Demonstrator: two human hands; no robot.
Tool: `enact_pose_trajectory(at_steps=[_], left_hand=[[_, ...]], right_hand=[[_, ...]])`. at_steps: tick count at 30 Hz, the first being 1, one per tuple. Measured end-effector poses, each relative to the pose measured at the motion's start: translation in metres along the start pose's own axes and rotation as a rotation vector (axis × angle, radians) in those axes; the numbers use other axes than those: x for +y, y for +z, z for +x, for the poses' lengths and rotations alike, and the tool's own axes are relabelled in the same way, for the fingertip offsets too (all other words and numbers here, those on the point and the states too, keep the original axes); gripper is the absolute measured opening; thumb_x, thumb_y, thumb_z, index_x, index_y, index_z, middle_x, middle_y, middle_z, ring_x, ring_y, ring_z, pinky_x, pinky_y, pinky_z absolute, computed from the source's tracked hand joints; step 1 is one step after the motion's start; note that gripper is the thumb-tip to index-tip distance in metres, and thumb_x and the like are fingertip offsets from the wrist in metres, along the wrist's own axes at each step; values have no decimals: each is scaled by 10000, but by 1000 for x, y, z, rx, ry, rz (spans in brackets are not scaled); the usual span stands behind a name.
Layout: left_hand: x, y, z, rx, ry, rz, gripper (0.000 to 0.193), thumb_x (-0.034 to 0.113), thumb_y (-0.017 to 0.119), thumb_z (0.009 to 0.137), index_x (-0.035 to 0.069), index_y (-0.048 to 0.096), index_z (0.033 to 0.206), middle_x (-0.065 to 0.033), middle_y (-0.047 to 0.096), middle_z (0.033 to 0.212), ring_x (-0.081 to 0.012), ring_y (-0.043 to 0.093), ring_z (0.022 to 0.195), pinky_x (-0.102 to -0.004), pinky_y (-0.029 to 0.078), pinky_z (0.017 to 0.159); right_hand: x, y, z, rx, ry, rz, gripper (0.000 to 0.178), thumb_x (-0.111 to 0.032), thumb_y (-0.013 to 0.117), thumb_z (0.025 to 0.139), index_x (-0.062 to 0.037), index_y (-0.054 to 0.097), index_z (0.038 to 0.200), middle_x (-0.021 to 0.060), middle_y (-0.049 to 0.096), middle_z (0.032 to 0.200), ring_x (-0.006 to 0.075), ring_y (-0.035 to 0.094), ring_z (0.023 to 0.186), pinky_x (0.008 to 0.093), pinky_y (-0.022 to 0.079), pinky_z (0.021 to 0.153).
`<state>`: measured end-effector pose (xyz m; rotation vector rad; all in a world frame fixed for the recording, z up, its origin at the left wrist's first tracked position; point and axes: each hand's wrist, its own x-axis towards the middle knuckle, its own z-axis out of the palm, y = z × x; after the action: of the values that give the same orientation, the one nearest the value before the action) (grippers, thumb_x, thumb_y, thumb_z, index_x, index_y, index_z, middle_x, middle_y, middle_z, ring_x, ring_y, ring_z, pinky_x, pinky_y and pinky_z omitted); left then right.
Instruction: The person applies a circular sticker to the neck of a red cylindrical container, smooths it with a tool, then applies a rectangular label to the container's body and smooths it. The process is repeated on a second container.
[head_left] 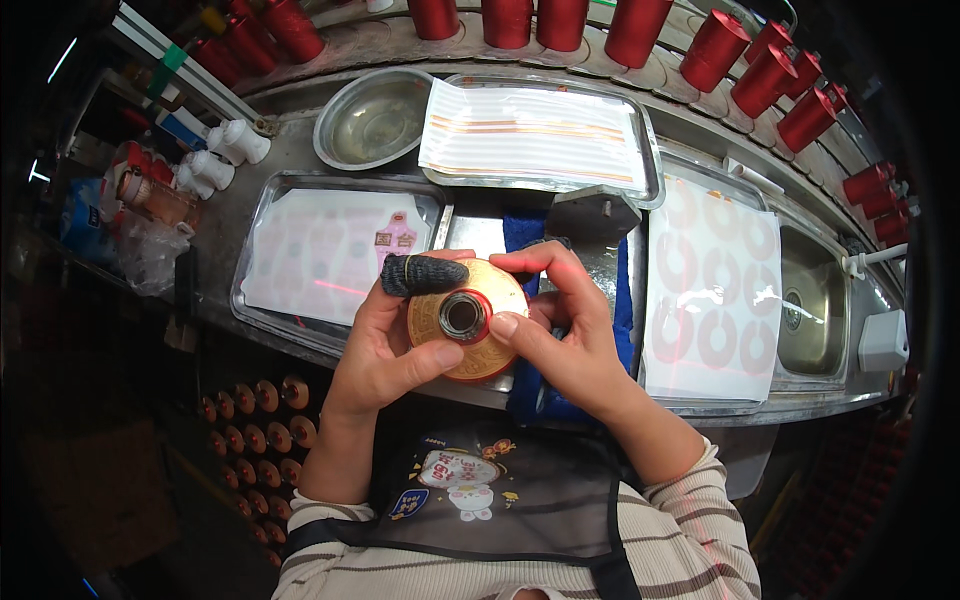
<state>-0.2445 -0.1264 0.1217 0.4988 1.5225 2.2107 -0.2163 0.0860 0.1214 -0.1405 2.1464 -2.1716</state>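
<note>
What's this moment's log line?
left hand: holding bottle | right hand: holding it, thumb near mouth | mouth: uncapped | ring sheet: left of sink

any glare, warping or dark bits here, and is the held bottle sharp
Head view: white glare spots the ring-label sheet; head view: the slatted conveyor bows, likely fisheye distortion; head view: corners sink into black, while the gold-shouldered bottle looks fairly sharp.

Metal bowl (372, 122) sits rear-left on the tabletop (290, 147), clear plastic bag (153, 252) far left, steel sink (820, 345) at right, white container (884, 341) just beside it.
</note>
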Motion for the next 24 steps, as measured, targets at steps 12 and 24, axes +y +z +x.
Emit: enact_pose_trajectory(at_steps=[12, 24], left_hand=[[-2, 1, -1, -3, 25, 18, 604, 53, 748, 831, 41, 517, 1389, -149, 496, 1465, -246, 520, 1325, -411, 406, 1128], [2, 13, -4, 71, 26, 111, 617, 81, 726, 861, 11, 473, 1418, -152, 492, 1465, -232, 522, 1315, -387, 409, 1115]], right_hand=[[2, 9, -2, 94, -4, 64, 286, -9, 638, 915, 22, 614, 1199, 20, 560, 1112, -6, 525, 687, 147, 414, 618], [-3, 8, -9, 55, -65, 20, 376, -62, 690, 907, 7, 585, 1262, 17, 524, 1103, -8, 518, 707, 162, 414, 618]])
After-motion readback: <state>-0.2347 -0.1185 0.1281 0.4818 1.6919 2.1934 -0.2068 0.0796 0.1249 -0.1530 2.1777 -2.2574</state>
